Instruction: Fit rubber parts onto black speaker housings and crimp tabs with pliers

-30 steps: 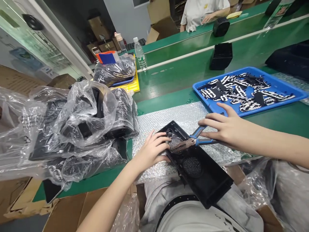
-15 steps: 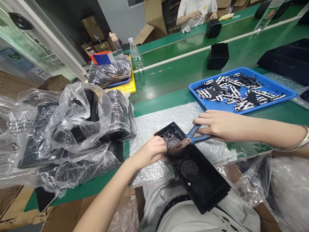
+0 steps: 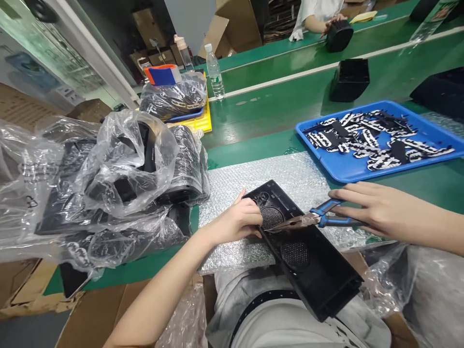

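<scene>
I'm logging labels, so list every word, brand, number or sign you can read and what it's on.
No text can be read with certainty.
Small clear bottle: green label, too small.
Top right bottle: label blurred.
Plastic bag at left edge: dark marking, unclear.
Wrapped black part: pale marking, too small.
White clothing: dark print, unreadable.
Black panel: any markings too small to tell.
</scene>
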The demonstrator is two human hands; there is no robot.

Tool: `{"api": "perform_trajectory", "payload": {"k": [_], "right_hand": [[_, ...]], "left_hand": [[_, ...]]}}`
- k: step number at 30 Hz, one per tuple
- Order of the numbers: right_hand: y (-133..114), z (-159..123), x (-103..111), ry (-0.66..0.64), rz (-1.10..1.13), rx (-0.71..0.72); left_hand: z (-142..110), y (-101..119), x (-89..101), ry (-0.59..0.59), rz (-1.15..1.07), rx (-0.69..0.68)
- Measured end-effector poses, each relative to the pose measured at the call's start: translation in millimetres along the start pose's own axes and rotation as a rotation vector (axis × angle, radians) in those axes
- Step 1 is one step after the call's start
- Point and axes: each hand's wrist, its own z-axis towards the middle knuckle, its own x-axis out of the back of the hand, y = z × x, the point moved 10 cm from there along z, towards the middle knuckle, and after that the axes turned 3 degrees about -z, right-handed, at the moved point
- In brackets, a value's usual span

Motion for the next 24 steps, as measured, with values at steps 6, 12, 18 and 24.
{"api": "perform_trajectory", "payload": {"k": [6, 12, 18, 24], "right_hand": [[1, -5, 15, 0.010, 0.002, -0.040], [-19, -3, 25, -0.043, -0.033, 0.054], [-20, 4, 24, -0.055, -0.037, 0.059], [-18, 8, 20, -0.035, 0.002, 0.075]], "left_hand": [[-8, 12, -1.3, 0.017, 0.128, 0.017], [-9, 39, -27.0, 0.035, 0.107, -0.056], [-4, 34, -26.7, 0.071, 0.096, 0.017], [-1, 34, -25.3, 0.049, 0.042, 0.036]]}}
